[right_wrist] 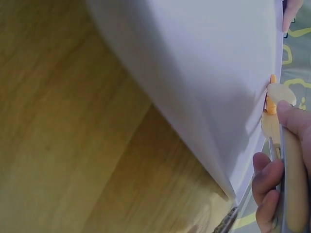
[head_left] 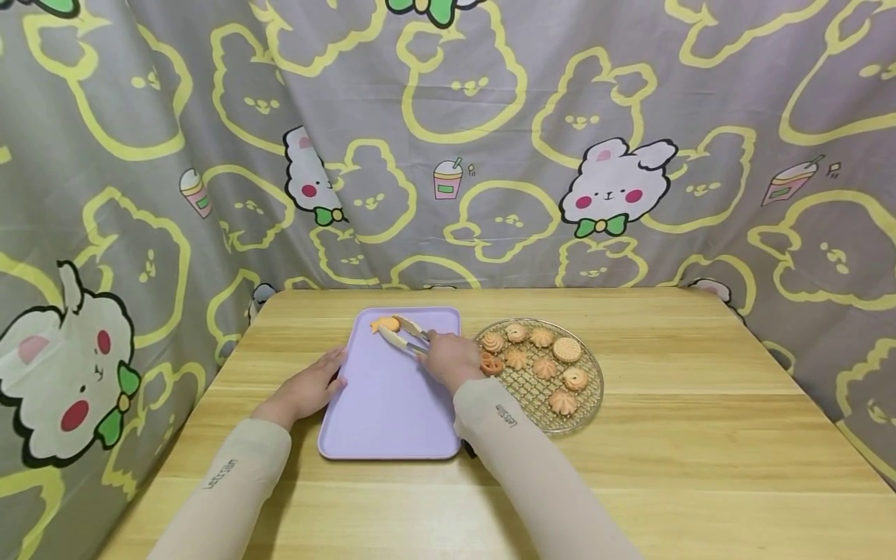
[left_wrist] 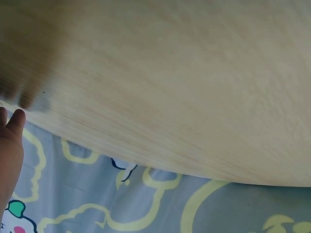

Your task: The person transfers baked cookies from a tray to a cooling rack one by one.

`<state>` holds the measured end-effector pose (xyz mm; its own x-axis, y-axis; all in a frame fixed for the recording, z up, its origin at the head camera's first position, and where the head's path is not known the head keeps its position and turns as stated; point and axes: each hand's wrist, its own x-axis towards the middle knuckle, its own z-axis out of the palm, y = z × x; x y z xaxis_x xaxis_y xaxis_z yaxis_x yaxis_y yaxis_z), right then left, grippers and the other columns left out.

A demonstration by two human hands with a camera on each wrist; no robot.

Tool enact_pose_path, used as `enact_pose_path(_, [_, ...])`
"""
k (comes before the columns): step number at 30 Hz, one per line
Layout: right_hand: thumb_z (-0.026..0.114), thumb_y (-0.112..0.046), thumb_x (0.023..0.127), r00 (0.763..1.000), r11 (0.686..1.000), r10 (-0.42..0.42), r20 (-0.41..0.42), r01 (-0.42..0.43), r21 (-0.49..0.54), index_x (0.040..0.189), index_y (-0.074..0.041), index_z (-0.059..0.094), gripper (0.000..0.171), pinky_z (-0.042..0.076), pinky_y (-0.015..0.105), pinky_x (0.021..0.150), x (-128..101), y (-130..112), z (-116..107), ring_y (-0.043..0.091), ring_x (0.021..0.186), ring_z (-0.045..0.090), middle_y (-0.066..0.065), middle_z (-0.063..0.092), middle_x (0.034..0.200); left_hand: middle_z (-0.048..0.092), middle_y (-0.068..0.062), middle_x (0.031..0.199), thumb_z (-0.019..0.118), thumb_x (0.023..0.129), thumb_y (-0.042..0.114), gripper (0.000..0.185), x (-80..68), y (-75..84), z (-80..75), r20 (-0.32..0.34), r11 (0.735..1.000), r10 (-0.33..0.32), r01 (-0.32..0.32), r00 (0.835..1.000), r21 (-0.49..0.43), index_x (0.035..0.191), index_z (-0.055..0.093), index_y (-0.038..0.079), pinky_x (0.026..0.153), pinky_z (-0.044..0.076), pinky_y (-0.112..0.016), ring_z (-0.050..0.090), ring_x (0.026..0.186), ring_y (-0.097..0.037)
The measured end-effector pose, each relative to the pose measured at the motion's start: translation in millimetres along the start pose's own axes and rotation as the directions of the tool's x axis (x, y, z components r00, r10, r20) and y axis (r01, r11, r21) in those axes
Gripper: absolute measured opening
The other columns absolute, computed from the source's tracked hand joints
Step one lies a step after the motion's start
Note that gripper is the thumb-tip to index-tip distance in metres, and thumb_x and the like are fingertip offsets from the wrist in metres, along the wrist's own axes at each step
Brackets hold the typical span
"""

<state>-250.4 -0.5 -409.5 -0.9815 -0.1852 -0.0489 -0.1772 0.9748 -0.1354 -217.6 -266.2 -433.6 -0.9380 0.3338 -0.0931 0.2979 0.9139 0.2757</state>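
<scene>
A lilac tray (head_left: pixel 392 412) lies on the table, one long side against my left hand (head_left: pixel 308 387). That hand rests flat at the tray's left edge, its fingers fairly straight; in the left wrist view only part of the hand (left_wrist: pixel 10 145) shows. My right hand (head_left: pixel 453 359) grips a pair of tongs (head_left: pixel 413 348) over the tray. Between the pale tong tips, near the tray's far edge, is an orange fish-shaped cookie (head_left: pixel 384 323). The right wrist view shows curled fingers (right_wrist: pixel 266 179) round the tongs' handle and the orange cookie (right_wrist: pixel 271 104) partly covered by the tips.
Right of the tray sits a round wire rack (head_left: pixel 532 389) bearing several cookies, among them a pretzel-shaped one (head_left: pixel 491 363) beside my right wrist and a round one (head_left: pixel 567 350). A patterned curtain (head_left: pixel 490 257) hangs behind the wooden table (head_left: pixel 700 435).
</scene>
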Motion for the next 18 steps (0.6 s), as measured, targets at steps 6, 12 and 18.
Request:
enact_pose_path(6, [0.056, -0.055, 0.090, 1.000, 1.000, -0.006, -0.015, 0.006, 0.019, 0.140, -0.026, 0.050, 0.058, 0.050, 0.039, 0.056, 0, 2, 0, 0.027, 0.076, 0.063, 0.009, 0.068, 0.102, 0.020, -0.021, 0.154, 0.045, 0.101, 0.027, 0.060, -0.5, -0.8, 0.3, -0.002, 1.000, 0.002, -0.002, 1.000, 0.006, 0.148, 0.024, -0.004, 0.111, 0.021, -0.053, 0.018, 0.140, -0.038])
enact_pose_path(12, [0.057, -0.054, 0.090, 1.000, 0.995, -0.003, -0.012, 0.005, 0.097, 0.139, -0.026, 0.050, 0.058, 0.049, 0.038, 0.054, -1, 11, 0, 0.030, 0.079, 0.063, 0.011, 0.067, 0.105, 0.020, -0.021, 0.154, 0.045, 0.101, 0.027, 0.060, 0.0, -0.8, 0.9, -0.003, 1.000, 0.013, -0.013, 1.000, 0.001, 0.148, 0.025, -0.005, 0.111, 0.021, -0.053, 0.018, 0.140, -0.038])
enact_pose_path(18, [0.058, -0.054, 0.090, 1.000, 0.982, -0.008, -0.024, 0.012, 0.190, 0.141, -0.026, 0.048, 0.059, 0.048, 0.037, 0.051, -4, 23, -4, 0.029, 0.077, 0.062, 0.012, 0.067, 0.104, 0.019, -0.020, 0.154, 0.044, 0.101, 0.026, 0.060, -0.9, -1.7, 1.0, -0.002, 1.000, 0.004, -0.004, 1.000, -0.001, 0.148, 0.024, -0.004, 0.111, 0.021, -0.053, 0.018, 0.140, -0.038])
